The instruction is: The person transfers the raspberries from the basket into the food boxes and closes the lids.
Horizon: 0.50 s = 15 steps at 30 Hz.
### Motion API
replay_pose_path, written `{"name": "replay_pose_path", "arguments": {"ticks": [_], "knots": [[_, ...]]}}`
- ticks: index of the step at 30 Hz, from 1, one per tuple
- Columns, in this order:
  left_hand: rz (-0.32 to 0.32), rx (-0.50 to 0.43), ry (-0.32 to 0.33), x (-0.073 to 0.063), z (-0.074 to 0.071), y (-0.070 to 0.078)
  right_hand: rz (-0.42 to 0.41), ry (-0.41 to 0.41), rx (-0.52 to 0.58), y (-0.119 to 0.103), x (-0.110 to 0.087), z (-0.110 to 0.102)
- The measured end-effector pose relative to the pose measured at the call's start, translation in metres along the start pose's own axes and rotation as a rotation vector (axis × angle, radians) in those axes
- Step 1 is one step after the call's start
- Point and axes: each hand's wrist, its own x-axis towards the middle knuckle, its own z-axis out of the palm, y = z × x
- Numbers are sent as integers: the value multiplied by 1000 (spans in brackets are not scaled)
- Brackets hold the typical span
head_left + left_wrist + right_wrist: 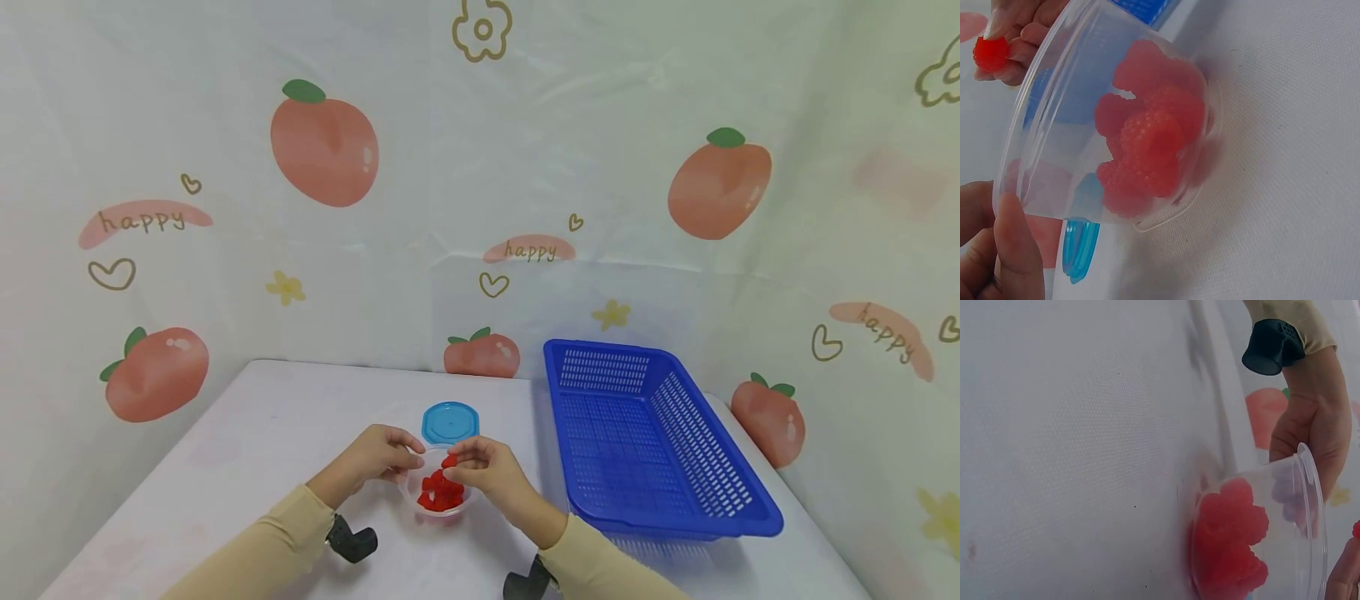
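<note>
A clear plastic tub (1066,106) stands on the white table with several red raspberries (441,493) heaped in its bottom. My left hand (378,457) pinches the tub's rim on the left side, thumb against the outer wall. Over the right part of the opening, my right hand (491,471) holds a single raspberry (991,54) between thumb and fingertips, above the others. Just behind the tub lies a blue lid (450,422), flat on the table.
A large blue plastic basket (615,442) with slotted walls stands at the right of the table, near my right forearm. Behind the table hangs a white cloth (420,167) printed with fruit. Dark wrist cameras (352,542) jut from both sleeves.
</note>
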Motion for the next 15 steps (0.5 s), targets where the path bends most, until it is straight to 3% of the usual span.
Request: {"name": "replay_pose_path", "arguments": {"ticks": [15], "knots": [[5,5,12,-2,0,2,14,-11,-40,-2,1,2]]}}
